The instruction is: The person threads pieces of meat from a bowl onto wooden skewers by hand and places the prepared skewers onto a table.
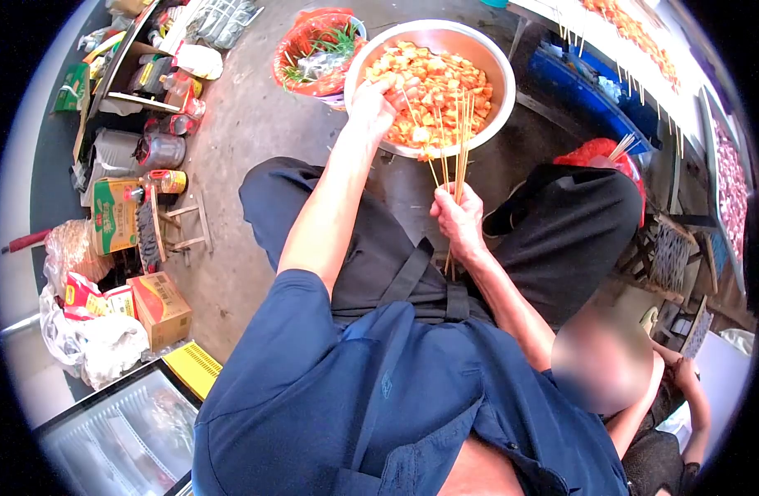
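A large metal basin (pixel 505 83) of orange-red marinated meat pieces (pixel 445 70) stands in front of my knees. My left hand (pixel 375 107) reaches over its left side, the fingers bent together around a meat piece at the edge of the pile. A bundle of thin wooden skewers (pixel 462 153) is in my right hand (pixel 460 217), just on the near side of the basin. Their upper ends fan out over the meat, and their lower ends point toward my lap. One or two skewers lean left, with orange bits near the basin's rim.
A red bag with green stalks (pixel 321 54) stands left of the basin. At right are a tray of loaded skewers (pixel 635 33), a blue bin (pixel 578 83) and a red bag (pixel 598 153). Shelves, bottles and a cardboard box (pixel 160 310) line the left. Another person (pixel 685 388) sits lower right.
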### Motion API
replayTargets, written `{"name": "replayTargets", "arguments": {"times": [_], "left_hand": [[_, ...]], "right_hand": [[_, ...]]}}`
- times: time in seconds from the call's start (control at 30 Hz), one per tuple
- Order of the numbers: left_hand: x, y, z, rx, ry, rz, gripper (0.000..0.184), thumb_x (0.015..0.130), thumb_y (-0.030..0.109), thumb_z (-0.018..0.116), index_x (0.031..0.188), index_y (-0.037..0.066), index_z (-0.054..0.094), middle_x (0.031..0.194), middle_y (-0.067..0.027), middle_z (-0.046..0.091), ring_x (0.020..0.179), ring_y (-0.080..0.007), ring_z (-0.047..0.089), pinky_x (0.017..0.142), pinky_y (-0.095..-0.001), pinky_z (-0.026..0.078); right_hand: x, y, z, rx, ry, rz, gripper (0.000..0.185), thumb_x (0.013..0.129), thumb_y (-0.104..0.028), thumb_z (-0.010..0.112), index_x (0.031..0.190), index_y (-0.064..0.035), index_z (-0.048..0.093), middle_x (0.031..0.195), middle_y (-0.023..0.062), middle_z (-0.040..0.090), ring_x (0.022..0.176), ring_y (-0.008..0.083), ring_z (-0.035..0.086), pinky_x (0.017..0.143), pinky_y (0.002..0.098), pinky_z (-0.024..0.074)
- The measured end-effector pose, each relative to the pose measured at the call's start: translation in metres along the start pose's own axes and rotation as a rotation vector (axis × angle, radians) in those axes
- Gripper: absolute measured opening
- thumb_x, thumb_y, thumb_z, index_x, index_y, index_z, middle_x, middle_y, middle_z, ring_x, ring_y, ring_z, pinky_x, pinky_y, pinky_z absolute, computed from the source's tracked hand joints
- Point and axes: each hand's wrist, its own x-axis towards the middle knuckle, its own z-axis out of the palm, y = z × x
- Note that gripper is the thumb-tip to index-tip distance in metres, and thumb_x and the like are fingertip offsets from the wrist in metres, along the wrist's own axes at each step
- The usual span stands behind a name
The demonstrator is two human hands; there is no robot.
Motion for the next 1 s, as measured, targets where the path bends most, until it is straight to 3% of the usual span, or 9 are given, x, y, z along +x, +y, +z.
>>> {"name": "replayTargets", "arguments": {"times": [0.07,0.2,0.27,0.3,0.37,0.47,0.73,0.93,1.0], "left_hand": [[-0.009,0.003,0.01,-0.002,0.003,0.055,0.022,0.083,-0.004,0.053,0.103,0.006,0.055,0.085,-0.0057,0.061,0.065,-0.0184,0.059,0.053,-0.0299,0.051],[-0.01,0.003,0.008,0.038,-0.029,0.097,0.023,0.082,-0.001,0.057,0.103,0.005,0.056,0.086,-0.008,0.063,0.069,-0.0199,0.061,0.056,-0.0311,0.052],[-0.002,0.005,-0.003,0.197,-0.06,0.101,0.033,0.082,-0.002,0.056,0.114,0.006,0.054,0.096,-0.0084,0.065,0.077,-0.0203,0.064,0.061,-0.0311,0.055],[0.002,0.005,-0.009,0.197,-0.06,0.101,0.033,0.082,-0.002,0.056,0.114,0.006,0.054,0.096,-0.0084,0.065,0.077,-0.0203,0.064,0.061,-0.0311,0.055],[0.007,0.005,-0.016,0.269,-0.022,0.17,0.019,0.083,-0.004,0.055,0.102,-0.001,0.052,0.096,-0.0163,0.063,0.078,-0.0312,0.067,0.066,-0.0372,0.058],[0.01,0.006,-0.021,0.374,0.025,0.161,0.019,0.082,-0.006,0.055,0.1,-0.002,0.051,0.092,-0.017,0.064,0.073,-0.0302,0.067,0.063,-0.0364,0.058],[0.017,-0.015,-0.029,0.29,-0.059,0.178,0.018,0.082,-0.006,0.056,0.099,-0.003,0.051,0.09,-0.0184,0.064,0.071,-0.0295,0.067,0.061,-0.0374,0.058],[0.005,-0.02,-0.019,0.259,-0.004,0.097,0.023,0.082,-0.006,0.054,0.104,-0.003,0.05,0.09,-0.0185,0.064,0.071,-0.0311,0.067,0.062,-0.0379,0.058],[0.004,-0.024,-0.017,0.276,-0.013,0.057,0.023,0.081,-0.007,0.054,0.104,-0.003,0.05,0.09,-0.0187,0.064,0.071,-0.0313,0.067,0.061,-0.0377,0.058]], "right_hand": [[-0.001,-0.002,0.0,0.005,-0.002,0.006,0.011,0.086,-0.016,0.057,0.085,-0.006,0.053,0.061,0.0002,0.055,0.044,0.0039,0.04,0.039,0.0193,0.0314],[0.0,-0.001,-0.001,0.013,-0.027,0.01,0.011,0.085,-0.016,0.057,0.085,-0.0061,0.053,0.061,0.0002,0.055,0.043,0.0037,0.039,0.038,0.0193,0.0306],[0.0,-0.002,-0.002,0.021,-0.028,0.019,0.011,0.085,-0.016,0.057,0.085,-0.0061,0.053,0.061,0.0001,0.055,0.043,0.0037,0.039,0.038,0.0192,0.0305],[0.0,-0.001,-0.002,0.029,-0.03,0.027,0.011,0.085,-0.016,0.057,0.086,-0.0061,0.053,0.06,0.0,0.055,0.043,0.0037,0.039,0.038,0.0192,0.0304],[-0.001,-0.002,-0.002,0.019,-0.022,0.03,0.01,0.085,-0.015,0.057,0.086,-0.0061,0.053,0.06,-0.0001,0.055,0.043,0.0036,0.039,0.038,0.0192,0.0303],[-0.001,0.001,-0.002,0.015,-0.007,0.018,0.01,0.085,-0.015,0.058,0.086,-0.006,0.053,0.059,-0.0004,0.055,0.043,0.0035,0.039,0.038,0.0191,0.0302],[-0.001,0.006,-0.003,0.036,0.026,-0.012,0.01,0.085,-0.015,0.058,0.086,-0.0058,0.054,0.059,-0.0008,0.055,0.043,0.0033,0.04,0.039,0.0189,0.0309],[-0.001,0.018,-0.003,-0.03,0.094,-0.054,0.008,0.085,-0.013,0.058,0.084,-0.0054,0.055,0.06,-0.0013,0.055,0.05,0.0055,0.047,0.046,0.0207,0.0367],[0.0,0.024,-0.002,0.002,0.092,-0.143,0.008,0.088,-0.014,0.058,0.086,-0.0068,0.054,0.06,-0.0013,0.054,0.043,0.0028,0.039,0.039,0.0173,0.0301]]}}
